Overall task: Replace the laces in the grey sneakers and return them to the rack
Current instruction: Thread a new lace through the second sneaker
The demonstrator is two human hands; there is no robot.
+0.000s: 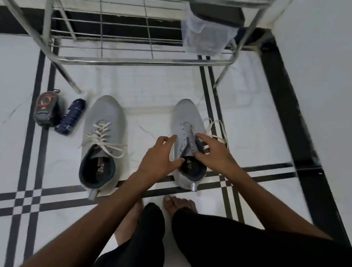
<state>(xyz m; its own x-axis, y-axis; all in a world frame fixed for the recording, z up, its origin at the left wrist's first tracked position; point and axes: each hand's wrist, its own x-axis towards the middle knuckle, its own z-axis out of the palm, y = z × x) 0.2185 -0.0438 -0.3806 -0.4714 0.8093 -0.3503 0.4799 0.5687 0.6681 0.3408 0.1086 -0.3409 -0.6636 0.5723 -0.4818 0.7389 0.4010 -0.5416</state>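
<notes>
Both hands reached over the unlaced grey sneaker point(188, 138) at three o'clock on the floor: left hand point(159, 155) and right hand point(211, 150) spread, fingers loose, gripping nothing. Its cream lace point(218, 127) lay beside it. The laced sneaker point(103, 141), second of two, stood at nine o'clock, below the rack point(134, 58).

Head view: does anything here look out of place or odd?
Only the right-hand grey sneaker: its eyelets are empty, and a loose white lace lies on the floor beside it, while the left-hand grey sneaker is laced.
</notes>
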